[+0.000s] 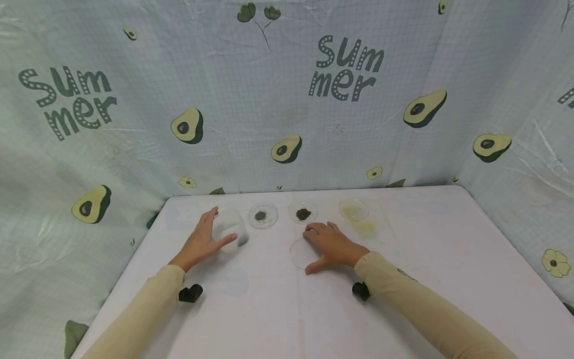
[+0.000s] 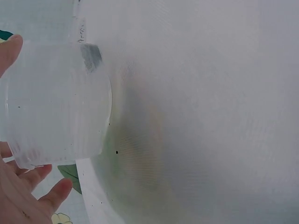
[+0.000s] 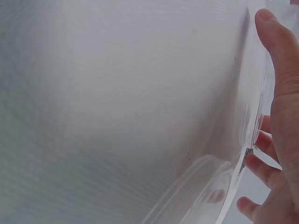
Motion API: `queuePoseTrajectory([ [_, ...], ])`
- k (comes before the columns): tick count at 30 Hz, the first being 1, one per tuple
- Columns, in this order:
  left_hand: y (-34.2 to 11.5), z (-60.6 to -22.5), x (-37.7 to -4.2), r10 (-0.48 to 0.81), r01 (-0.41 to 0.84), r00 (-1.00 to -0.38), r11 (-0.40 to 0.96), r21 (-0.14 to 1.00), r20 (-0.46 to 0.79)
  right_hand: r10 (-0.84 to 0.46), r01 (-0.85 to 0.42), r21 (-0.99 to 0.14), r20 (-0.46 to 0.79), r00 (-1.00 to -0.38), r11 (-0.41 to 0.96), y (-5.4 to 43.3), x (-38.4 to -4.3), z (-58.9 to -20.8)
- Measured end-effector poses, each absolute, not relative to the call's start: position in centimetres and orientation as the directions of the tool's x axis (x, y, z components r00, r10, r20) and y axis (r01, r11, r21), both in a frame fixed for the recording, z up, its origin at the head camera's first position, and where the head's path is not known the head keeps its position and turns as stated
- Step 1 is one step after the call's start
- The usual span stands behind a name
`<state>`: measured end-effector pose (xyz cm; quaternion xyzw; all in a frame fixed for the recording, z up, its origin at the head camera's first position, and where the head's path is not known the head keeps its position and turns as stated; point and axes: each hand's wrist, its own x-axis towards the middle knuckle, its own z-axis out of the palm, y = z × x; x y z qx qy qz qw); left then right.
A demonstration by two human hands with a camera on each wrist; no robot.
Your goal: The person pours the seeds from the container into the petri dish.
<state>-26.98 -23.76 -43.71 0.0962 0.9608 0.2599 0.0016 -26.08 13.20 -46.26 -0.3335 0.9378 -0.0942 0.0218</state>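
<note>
At the left of the table my left hand [image 1: 202, 242] spans a translucent plastic jar [image 1: 230, 227], thumb on its near side and fingers on its far side. A grey patch [image 2: 91, 57] marks the jar's wall in the left wrist view. Right of centre, my right hand [image 1: 334, 248] grips a clear petri dish [image 1: 297, 253], fingertips at the far rim and thumb at the near one. Behind the hands stand a dish with dark grains [image 1: 263, 224], another with dark green bits [image 1: 303, 221], and a third dish with pale yellow contents [image 1: 353, 209].
White cloth covers the table [image 1: 269, 314]. A patterned curtain [image 1: 242, 104] with avocados and lettering encloses the back and sides. A yellowish stain [image 1: 365, 228] shows near the third dish. Dark wrist pieces [image 1: 190, 293] hang below both sleeves [image 1: 417, 304].
</note>
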Motion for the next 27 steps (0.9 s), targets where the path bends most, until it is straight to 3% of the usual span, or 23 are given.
queuePoseTrajectory([
  [14, -23.2, -43.9, -27.2, 0.187, 0.195, -0.98, 0.819, 0.539, 0.07, -0.605, -0.603, -0.173, 0.047, -0.795, 0.779, 13.3, -26.4, -45.3],
  [27, -22.7, -44.9, -27.4, 0.182, 0.233, -0.972, 0.843, 0.484, 0.149, -0.566, -0.563, -0.18, 0.039, -0.824, 0.807, 13.5, -27.5, -44.5],
])
